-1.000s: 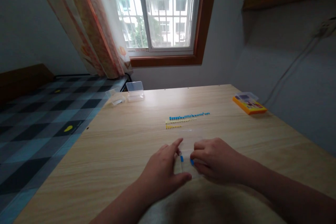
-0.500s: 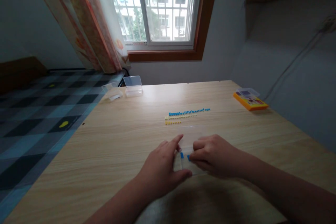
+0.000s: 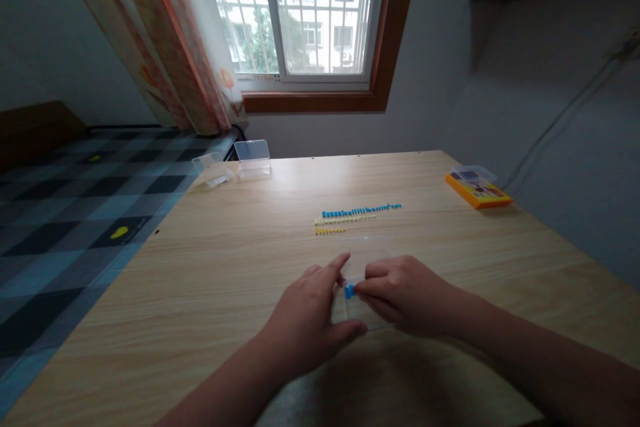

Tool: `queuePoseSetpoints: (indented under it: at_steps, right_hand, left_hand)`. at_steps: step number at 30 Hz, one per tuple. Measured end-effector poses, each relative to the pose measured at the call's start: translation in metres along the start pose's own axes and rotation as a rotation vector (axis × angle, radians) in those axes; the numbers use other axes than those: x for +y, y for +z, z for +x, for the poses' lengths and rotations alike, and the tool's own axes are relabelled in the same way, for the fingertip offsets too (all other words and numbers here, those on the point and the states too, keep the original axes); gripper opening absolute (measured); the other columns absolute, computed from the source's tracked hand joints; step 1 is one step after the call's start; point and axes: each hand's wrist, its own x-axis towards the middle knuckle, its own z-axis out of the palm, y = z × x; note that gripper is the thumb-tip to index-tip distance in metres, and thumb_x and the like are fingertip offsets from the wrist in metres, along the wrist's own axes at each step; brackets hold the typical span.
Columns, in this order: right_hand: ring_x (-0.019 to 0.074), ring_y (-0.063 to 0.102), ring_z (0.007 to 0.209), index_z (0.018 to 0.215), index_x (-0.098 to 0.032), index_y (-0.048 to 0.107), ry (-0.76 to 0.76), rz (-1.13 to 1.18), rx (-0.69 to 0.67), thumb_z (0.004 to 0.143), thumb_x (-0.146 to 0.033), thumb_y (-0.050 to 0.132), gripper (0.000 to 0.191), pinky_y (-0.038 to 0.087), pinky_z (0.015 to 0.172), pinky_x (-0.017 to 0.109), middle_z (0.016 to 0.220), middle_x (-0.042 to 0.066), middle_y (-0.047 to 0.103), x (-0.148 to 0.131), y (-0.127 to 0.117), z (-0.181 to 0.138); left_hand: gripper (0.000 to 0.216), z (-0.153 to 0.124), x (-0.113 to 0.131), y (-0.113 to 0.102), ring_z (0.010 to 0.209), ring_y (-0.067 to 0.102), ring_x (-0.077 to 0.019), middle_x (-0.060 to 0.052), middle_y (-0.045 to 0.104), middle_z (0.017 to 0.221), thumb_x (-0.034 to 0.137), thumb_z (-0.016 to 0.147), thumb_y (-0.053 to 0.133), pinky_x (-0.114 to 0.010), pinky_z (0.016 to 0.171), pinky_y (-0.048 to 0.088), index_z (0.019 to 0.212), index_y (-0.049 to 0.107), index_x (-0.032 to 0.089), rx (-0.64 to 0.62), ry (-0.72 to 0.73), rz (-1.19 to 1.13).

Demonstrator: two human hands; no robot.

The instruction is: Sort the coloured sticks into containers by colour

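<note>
In front of me on the wooden table lies a see-through plastic box (image 3: 353,313), its far part faintly visible beyond my hands. My left hand (image 3: 310,320) holds the box by its left side, thumb on the near edge and forefinger stretched toward the far part. Inside the box, near its left wall, sits a blue block (image 3: 347,293). A second blue block (image 3: 352,289) is pinched in the fingertips of my right hand (image 3: 395,290), close beside the first; whether they touch I cannot tell.
Beyond the box run rows of small blue pieces (image 3: 345,213), pale pieces (image 3: 345,220) and yellow pieces (image 3: 325,231). Two clear boxes, one lidded open (image 3: 253,163), stand at the far left corner. A yellow-orange case (image 3: 477,192) lies at the right edge.
My right hand has moved slightly left and away from me, bringing its blue block up beside the other one. The left hand stays in place on the box.
</note>
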Motion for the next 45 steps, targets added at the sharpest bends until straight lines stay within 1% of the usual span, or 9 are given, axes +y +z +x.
queuePoseSetpoints:
  at_steps: [6,18,28,31,35,38,40,42,45]
  right_hand:
    - [0.0132,0.058,0.068,0.098,-0.022,0.074,0.008,-0.010,-0.011,0.100,-0.025,0.057,0.018,0.034,0.063,0.028,0.083,0.001,0.068,-0.001,0.000,0.002]
    - [0.0124,0.056,0.066,0.084,-0.020,0.071,0.023,-0.016,-0.029,0.098,-0.023,0.056,0.020,0.034,0.063,0.029,0.080,0.001,0.066,-0.004,-0.001,0.001]
    - [0.0127,0.055,0.066,0.085,-0.019,0.069,0.008,-0.038,-0.019,0.098,-0.023,0.057,0.018,0.033,0.062,0.028,0.080,0.001,0.066,-0.003,0.000,0.003]
    - [0.0128,0.054,0.064,0.088,-0.020,0.072,-0.019,-0.032,0.040,0.100,-0.023,0.053,0.023,0.035,0.062,0.029,0.078,0.002,0.065,-0.005,-0.004,-0.002]
    - [0.0141,0.057,0.067,0.098,-0.019,0.076,-0.089,-0.041,0.276,0.104,-0.025,0.048,0.029,0.038,0.063,0.028,0.077,0.004,0.066,0.001,-0.030,-0.001]
    - [0.0144,0.061,0.072,0.100,-0.019,0.079,-0.021,-0.059,0.374,0.103,-0.028,0.052,0.029,0.041,0.066,0.027,0.081,0.005,0.070,0.017,-0.058,0.020]
    - [0.0147,0.064,0.077,0.101,-0.021,0.081,0.112,-0.082,0.301,0.099,-0.028,0.058,0.024,0.041,0.068,0.026,0.087,0.004,0.074,0.034,-0.071,0.046]
    - [0.0164,0.065,0.084,0.102,-0.023,0.083,0.250,-0.108,0.156,0.095,-0.027,0.064,0.021,0.041,0.071,0.027,0.094,0.004,0.076,0.051,-0.076,0.077]
    - [0.0156,0.066,0.080,0.100,-0.023,0.084,0.309,-0.084,0.046,0.091,-0.024,0.068,0.018,0.040,0.067,0.025,0.091,0.004,0.078,0.072,-0.067,0.121]
  left_hand:
    - [0.098,0.001,0.000,0.000,0.110,0.063,-0.0300,-0.009,0.068,0.121,0.037,0.072,0.085,-0.045,0.100,0.051,0.157,0.039,0.024,-0.015,-0.008,0.005]
    - [0.096,0.001,0.002,-0.001,0.109,0.063,-0.0293,-0.009,0.068,0.120,0.037,0.073,0.085,-0.045,0.100,0.051,0.157,0.040,0.024,-0.012,-0.003,0.005]
    - [0.100,0.002,0.003,-0.001,0.110,0.062,-0.0293,-0.009,0.067,0.121,0.033,0.070,0.088,-0.044,0.102,0.050,0.157,0.039,0.021,-0.028,-0.029,0.014]
    - [0.100,0.001,0.003,-0.001,0.110,0.062,-0.0292,-0.009,0.067,0.122,0.033,0.071,0.088,-0.044,0.102,0.050,0.158,0.039,0.021,-0.027,-0.034,0.004]
    - [0.098,0.001,0.003,0.000,0.112,0.062,-0.0300,-0.009,0.067,0.122,0.032,0.071,0.086,-0.045,0.103,0.049,0.157,0.040,0.022,-0.019,-0.048,0.005]
    - [0.098,0.001,0.004,-0.001,0.110,0.062,-0.0303,-0.010,0.067,0.122,0.032,0.071,0.086,-0.045,0.102,0.050,0.157,0.041,0.022,-0.024,-0.061,0.005]
    - [0.098,0.001,0.005,-0.002,0.110,0.062,-0.0301,-0.010,0.067,0.122,0.031,0.071,0.087,-0.044,0.102,0.050,0.157,0.041,0.022,-0.033,-0.073,-0.003]
    - [0.100,0.001,0.007,-0.003,0.111,0.062,-0.0298,-0.010,0.067,0.123,0.030,0.070,0.087,-0.044,0.103,0.049,0.157,0.041,0.021,-0.043,-0.087,-0.016]
    - [0.100,0.001,0.007,-0.004,0.112,0.061,-0.0296,-0.010,0.067,0.124,0.030,0.070,0.088,-0.044,0.105,0.048,0.158,0.040,0.020,-0.046,-0.090,-0.025]
